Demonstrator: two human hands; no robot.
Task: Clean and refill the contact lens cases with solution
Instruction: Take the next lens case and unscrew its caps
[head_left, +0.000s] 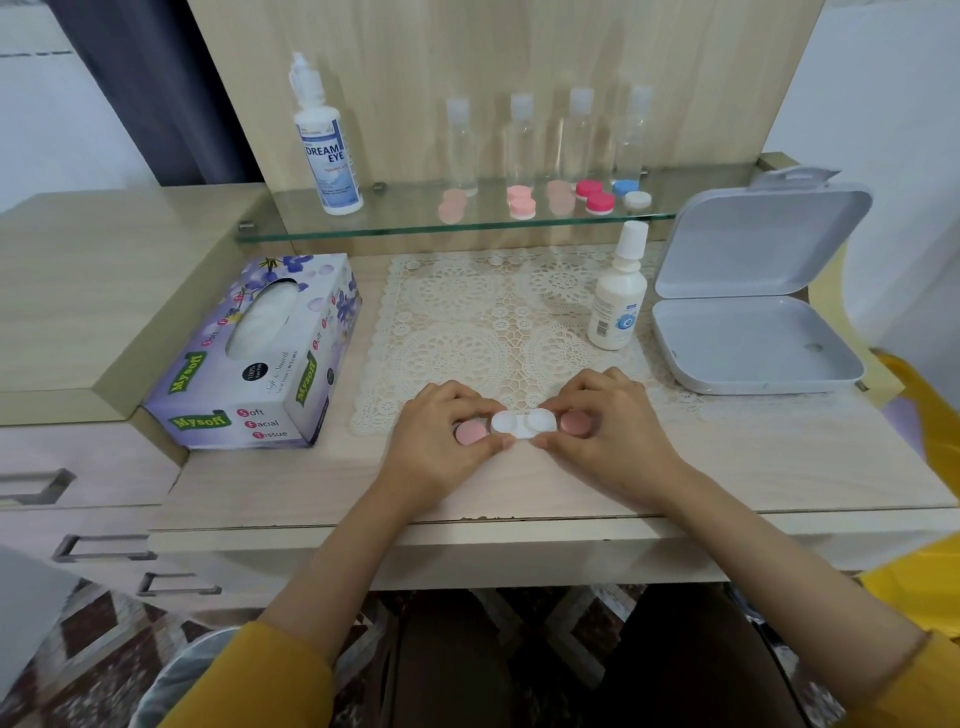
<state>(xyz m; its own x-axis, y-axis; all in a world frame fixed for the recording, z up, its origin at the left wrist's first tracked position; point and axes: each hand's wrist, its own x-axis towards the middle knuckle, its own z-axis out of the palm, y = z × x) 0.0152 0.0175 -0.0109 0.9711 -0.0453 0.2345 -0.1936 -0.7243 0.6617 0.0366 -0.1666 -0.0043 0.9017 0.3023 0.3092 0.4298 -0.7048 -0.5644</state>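
The white plastic twin-well contact lens case (523, 423) lies flat on the pale wooden desk (519, 483) at the near edge of the cream lace mat (483, 322), with both wells uncapped. Its long axis runs left to right, roughly parallel to that edge.

The left hand (441, 441) pinches the case's left end, thumb at the near rim and curled fingers over the far rim. The right hand (613, 431) pinches the right end the same way. A pale pink round cap (470, 432) sits inside the curl of the left hand, just beside the left well. A dusty pink round cap (575, 422) sits likewise inside the right hand.

On the mat's far right corner stands a small white solution bottle (618, 301). Right of the mat rests an open grey hinged plastic box (753, 322), and left of it a floral cardboard tissue box (260, 353). Behind the mat, a glass shelf (395, 228) bears a tall white solution bottle (327, 150), four clear bottles (519, 140) and coloured lens cases (597, 196).
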